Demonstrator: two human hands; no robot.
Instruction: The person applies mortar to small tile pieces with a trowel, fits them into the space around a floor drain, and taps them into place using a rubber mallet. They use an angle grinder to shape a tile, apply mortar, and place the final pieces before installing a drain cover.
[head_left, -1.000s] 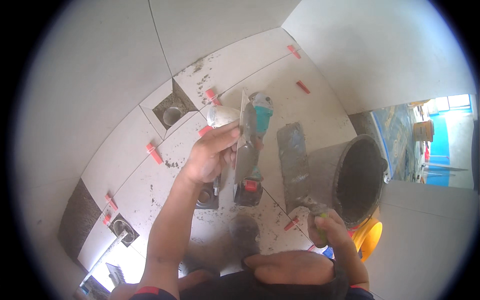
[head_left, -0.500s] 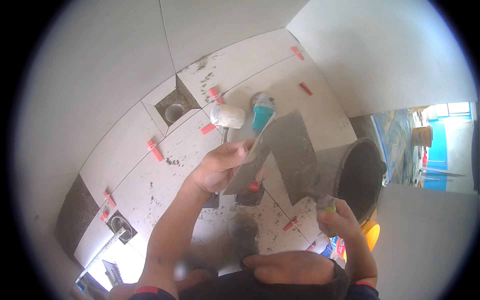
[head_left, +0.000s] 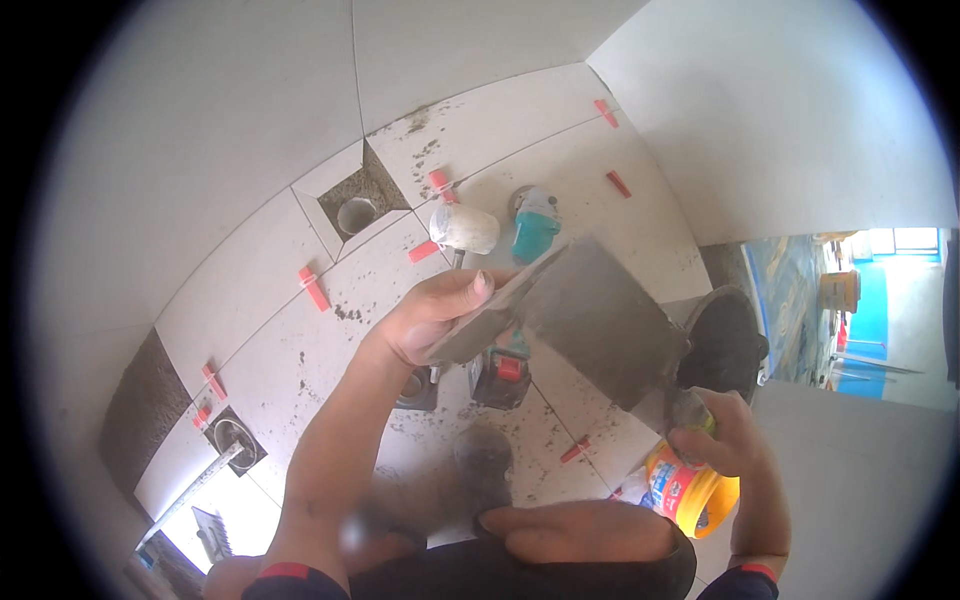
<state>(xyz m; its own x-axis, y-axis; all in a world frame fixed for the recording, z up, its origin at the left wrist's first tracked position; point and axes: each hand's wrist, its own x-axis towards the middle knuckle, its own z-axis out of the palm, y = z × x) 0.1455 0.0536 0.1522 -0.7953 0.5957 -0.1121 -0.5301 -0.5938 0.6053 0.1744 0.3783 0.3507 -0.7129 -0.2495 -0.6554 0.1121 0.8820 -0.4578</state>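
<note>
While the right hand wraps its grip tight around the handle of a wide grey steel trowel, the blade rises up and to the left, smeared with mortar, and meets a second, narrower grey metal blade. That narrower blade sits clamped in the left hand, fingers curled under it, thumb on top, its edge laid against the wide trowel's edge. Both tools hang in the air above the white tiled floor, well clear of it.

Just below the blades, a red and black battery pack peeks out. Beyond them, a teal angle grinder lies on the tiles, right beside a white rubber mallet head. Red tile levelling clips dot the grout joints. Up left, a square cut-out with a round drain pipe opens in the floor. To the right, a black bucket stands near the trowel's handle, and a yellow tub with a printed label sits under the right wrist.
</note>
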